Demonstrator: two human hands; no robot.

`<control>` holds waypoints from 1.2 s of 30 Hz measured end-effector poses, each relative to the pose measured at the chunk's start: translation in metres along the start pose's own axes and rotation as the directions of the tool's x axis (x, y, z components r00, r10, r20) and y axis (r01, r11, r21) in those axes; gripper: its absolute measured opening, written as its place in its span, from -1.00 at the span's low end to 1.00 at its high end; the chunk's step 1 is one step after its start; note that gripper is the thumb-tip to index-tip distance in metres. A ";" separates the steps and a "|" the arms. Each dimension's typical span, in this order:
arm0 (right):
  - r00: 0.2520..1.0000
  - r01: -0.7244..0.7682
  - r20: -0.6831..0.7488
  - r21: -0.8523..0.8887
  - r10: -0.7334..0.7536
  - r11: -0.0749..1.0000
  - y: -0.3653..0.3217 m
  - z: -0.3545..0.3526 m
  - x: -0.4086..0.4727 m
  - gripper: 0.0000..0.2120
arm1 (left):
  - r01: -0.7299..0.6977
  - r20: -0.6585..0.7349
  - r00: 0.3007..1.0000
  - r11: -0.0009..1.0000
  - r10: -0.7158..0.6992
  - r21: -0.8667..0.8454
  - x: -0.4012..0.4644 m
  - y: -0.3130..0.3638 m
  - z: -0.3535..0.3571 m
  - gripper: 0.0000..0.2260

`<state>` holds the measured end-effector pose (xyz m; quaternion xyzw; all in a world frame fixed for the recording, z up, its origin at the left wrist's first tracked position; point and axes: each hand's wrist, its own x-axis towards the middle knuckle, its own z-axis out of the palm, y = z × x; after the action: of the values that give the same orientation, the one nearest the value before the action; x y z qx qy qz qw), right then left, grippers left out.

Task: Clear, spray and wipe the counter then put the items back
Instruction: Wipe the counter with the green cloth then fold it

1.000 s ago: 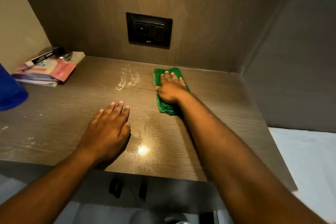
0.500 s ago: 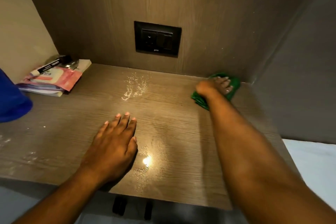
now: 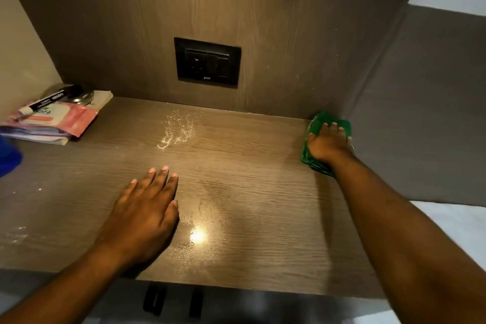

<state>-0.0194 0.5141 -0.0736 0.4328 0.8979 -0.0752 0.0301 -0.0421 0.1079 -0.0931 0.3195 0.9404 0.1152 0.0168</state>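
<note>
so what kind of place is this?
Likely a bedroom or hotel-room desk nook: a wood-grain counter set in matching panels, a black wall socket, and what looks like white bedding at right. The right hand presses a green cloth.

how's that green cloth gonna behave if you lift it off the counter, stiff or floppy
Probably floppy: the green cloth lies folded in layers under the right hand, so it would likely sag and unfold when lifted. It looks light for its size. Pushed flat, it should slide easily, since the counter shows wet spray droplets.
</note>
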 end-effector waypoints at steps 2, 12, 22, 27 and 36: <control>0.979 -0.205 0.028 0.052 0.204 0.977 -0.029 0.003 -0.004 -0.39 | 0.002 -0.008 1.000 1.000 -0.002 -0.004 -0.001 0.001 0.000 -0.32; 0.749 0.658 0.084 0.025 -0.657 0.753 -0.183 0.031 -0.104 -0.41 | 0.000 0.010 1.000 1.000 0.000 -0.005 0.000 -0.001 -0.001 -0.32; 0.975 -0.209 -0.059 0.098 0.216 0.973 -0.029 0.008 -0.032 -0.40 | 0.003 0.017 1.000 1.000 -0.002 -0.020 -0.001 -0.001 -0.001 -0.38; 0.998 0.068 0.007 0.128 -0.069 0.989 -0.177 0.024 -0.056 -0.41 | 0.003 0.011 1.000 1.000 -0.002 -0.024 0.000 -0.004 0.001 -0.44; 0.690 0.718 0.114 0.010 -0.715 0.695 -0.211 0.034 -0.087 -0.47 | -0.020 -0.003 1.000 0.999 0.020 -0.047 -0.003 -0.007 -0.002 -0.46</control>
<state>-0.1307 0.3116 -0.0737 0.0431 0.9936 -0.0888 0.0550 -0.0442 0.1010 -0.0932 0.3282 0.9342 0.1377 0.0221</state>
